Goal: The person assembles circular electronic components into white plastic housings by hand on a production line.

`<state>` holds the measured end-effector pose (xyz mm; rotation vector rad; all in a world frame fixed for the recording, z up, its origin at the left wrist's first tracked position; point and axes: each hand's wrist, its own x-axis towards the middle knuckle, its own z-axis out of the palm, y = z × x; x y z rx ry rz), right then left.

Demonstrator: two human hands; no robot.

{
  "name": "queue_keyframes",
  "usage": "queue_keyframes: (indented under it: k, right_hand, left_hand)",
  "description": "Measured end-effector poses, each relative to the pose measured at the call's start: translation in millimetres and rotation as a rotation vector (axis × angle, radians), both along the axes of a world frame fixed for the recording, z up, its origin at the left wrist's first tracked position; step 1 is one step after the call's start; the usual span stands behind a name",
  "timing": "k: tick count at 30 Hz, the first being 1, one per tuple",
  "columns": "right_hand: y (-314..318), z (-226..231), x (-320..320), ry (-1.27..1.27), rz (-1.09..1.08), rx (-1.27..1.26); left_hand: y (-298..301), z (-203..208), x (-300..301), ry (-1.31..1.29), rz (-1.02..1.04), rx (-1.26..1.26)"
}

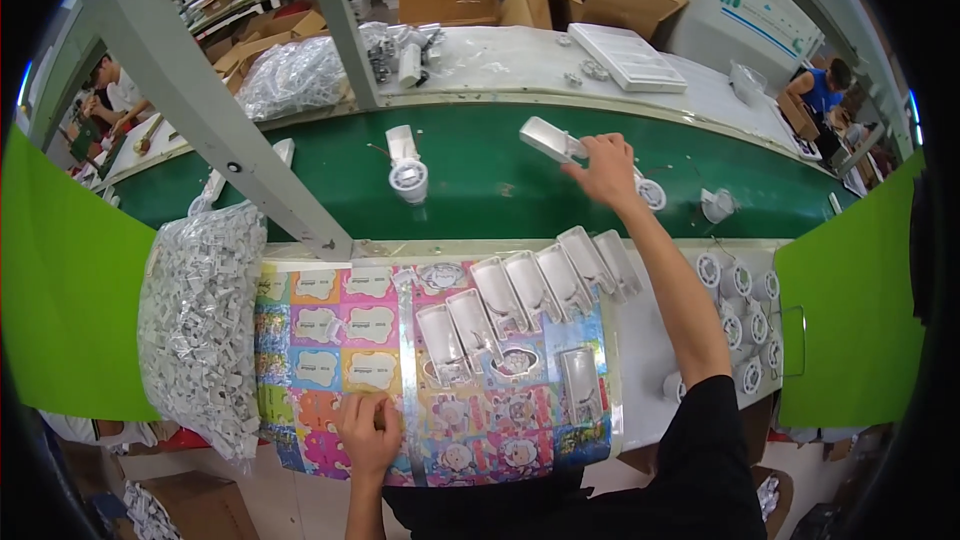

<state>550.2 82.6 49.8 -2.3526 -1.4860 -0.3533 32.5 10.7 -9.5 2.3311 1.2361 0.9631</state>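
My right hand [605, 170] is stretched out over the green conveyor belt, with its fingers closed on the narrow end of a white plastic shell [545, 137]. A round white part [651, 193] shows on the other side of that hand; whether it is joined to the shell is hidden. My left hand [369, 430] rests on the colourful printed mat [318, 410], its fingers curled in with nothing visible in them. Ahead of it, several open white shells [500, 295] stand in a slanting row. A single shell [580, 385] lies apart to the right.
On the belt [470, 180] lie another shell with a round part [405, 165] and a small white cup-shaped part [717, 205]. A bulging bag of small white pieces [200, 330] is at left. Several wired round parts [735, 325] stand at right. A grey metal post [215, 110] slants across the left.
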Motion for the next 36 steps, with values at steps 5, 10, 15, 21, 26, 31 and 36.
queue_keyframes:
  k: [5,10,15,21,26,31,36]
  right_hand:
    - [-79.0,36.4,-107.7,0.027,0.383,0.149]
    - [-200.5,26.1,-238.6,0.045,0.532,-0.092]
    - [-254.9,-11.3,-268.7,0.156,0.498,-0.082]
    - [-311.1,17.2,-237.3,0.12,-0.177,0.115]
    - [-345.4,4.5,-181.0,-0.168,-0.448,-0.057]
    - [-353.1,3.9,-171.4,-0.129,-0.33,-0.025]
    - [-347.6,12.6,-187.6,0.177,-0.198,0.253]
  left_hand:
    - [-17.4,-3.9,-6.6,0.026,-0.002,0.157]
    - [-55.5,22.5,27.5,-0.046,-0.342,0.427]
    - [-81.0,34.5,70.8,0.119,-0.627,0.194]
    - [-80.7,47.5,76.4,0.23,-0.586,0.045]
    - [-73.0,61.1,95.6,0.312,-0.656,0.085]
    - [-58.9,58.4,96.8,0.363,-0.649,-0.107]
    - [-55.1,79.7,88.9,0.294,-0.6,-0.384]
